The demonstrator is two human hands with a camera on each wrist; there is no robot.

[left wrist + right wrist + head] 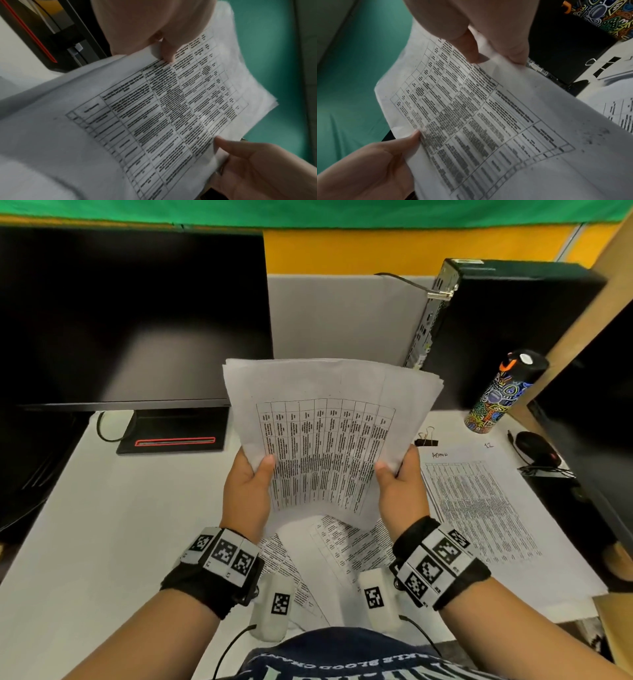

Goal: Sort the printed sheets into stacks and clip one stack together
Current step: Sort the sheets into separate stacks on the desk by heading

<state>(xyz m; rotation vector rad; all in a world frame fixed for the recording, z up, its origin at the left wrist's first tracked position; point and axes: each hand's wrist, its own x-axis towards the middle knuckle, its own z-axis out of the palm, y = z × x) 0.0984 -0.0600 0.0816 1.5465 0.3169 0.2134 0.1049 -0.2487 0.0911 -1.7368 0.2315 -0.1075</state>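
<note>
Both hands have a grip on the same bundle of printed sheets, held up off the desk with the printed table facing the person. The left hand pinches the bundle's edge at about 8 o'clock, thumb on the front, fingers hidden behind. The right hand does the same at about 4 o'clock, thumb pressed on the front page. So each grip is closed on paper, not loose. In the left wrist view the left thumb sits right on the sheet's border, and the sheet edges fan out a bit at the far corner, so it's several pages, not one.

Straight below the bundle, at 6 o'clock, a few loose sheets lie on the desk at angles, overlapping each other. At 3 o'clock from the hands there's a flat stack with something handwritten along its top margin, too small to read. A black binder clip sits on the desk just past that stack's top left corner, touching nothing I can make out.

Further out: a patterned water bottle at 2 o'clock, a black mouse beside it, a desktop PC behind, and a dark monitor at 10 o'clock.
</note>
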